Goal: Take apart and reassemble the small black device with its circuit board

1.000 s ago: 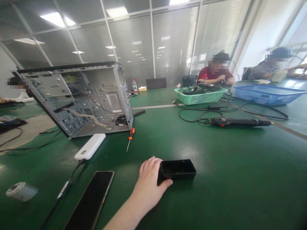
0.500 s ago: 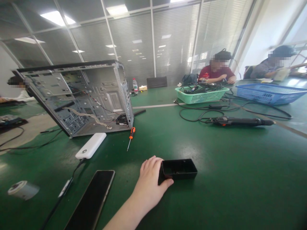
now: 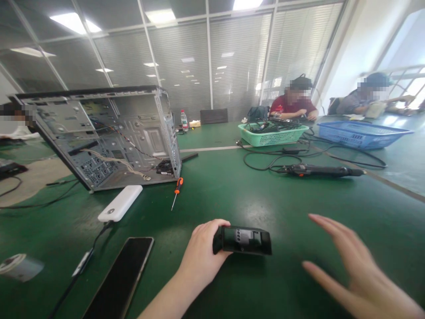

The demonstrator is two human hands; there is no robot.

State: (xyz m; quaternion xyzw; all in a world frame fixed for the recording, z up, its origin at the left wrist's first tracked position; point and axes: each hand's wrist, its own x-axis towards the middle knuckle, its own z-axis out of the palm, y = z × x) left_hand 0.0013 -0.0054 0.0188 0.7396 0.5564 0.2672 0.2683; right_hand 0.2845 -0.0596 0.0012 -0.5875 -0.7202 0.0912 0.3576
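My left hand point(image 3: 207, 248) grips the left end of a small black rectangular box point(image 3: 254, 241), its thumb in front and fingers behind. The box is tilted, with a glossy side that carries reflections facing me; its open top no longer shows. To the right, my right hand point(image 3: 352, 266) is open above the green table, thumb and fingers spread, apart from the box. A black phone point(image 3: 119, 277) lies left of my left forearm. Beyond my left hand rests an orange-and-black screwdriver point(image 3: 178, 186).
An opened computer case point(image 3: 139, 133) stands at the back left, a white power bank point(image 3: 121, 204) before it. A green basket of cables point(image 3: 274, 138), a blue basket point(image 3: 361, 135) and a corded electric screwdriver point(image 3: 322, 170) are at the right. People sit beyond.
My left hand has tipped the box, so its side faces me instead of its open top. My right hand has come into view from the right. The camera view has shifted slightly.
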